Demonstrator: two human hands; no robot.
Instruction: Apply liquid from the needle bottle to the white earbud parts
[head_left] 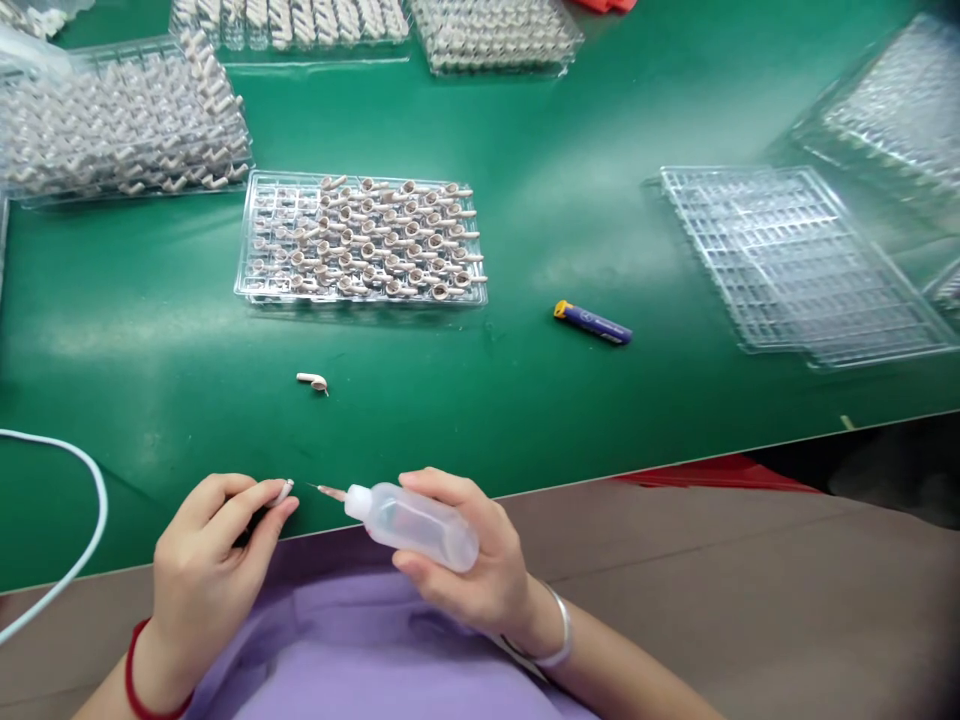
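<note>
Between the thumb and fingers of my left hand (214,565) is a small white earbud shell (281,492), mostly covered by the fingertips. My right hand (480,555) is closed round a translucent squeeze bottle (424,525) with a white cap. The bottle lies tilted on its side, and its thin needle tip (330,492) points left at the earbud shell, a small gap apart. Beyond my hands, a single loose earbud shell (313,381) rests on the green table (525,420). Farther back stands a clear tray (251,240) with rows of similar shells; its left columns hold fewer raised pieces.
A blue tube with a yellow cap (592,323) lies right of the tray. Clear plastic trays (780,260) are at the right. More filled trays (120,120) stand at the back left. A white cable (94,500) curves along the left edge.
</note>
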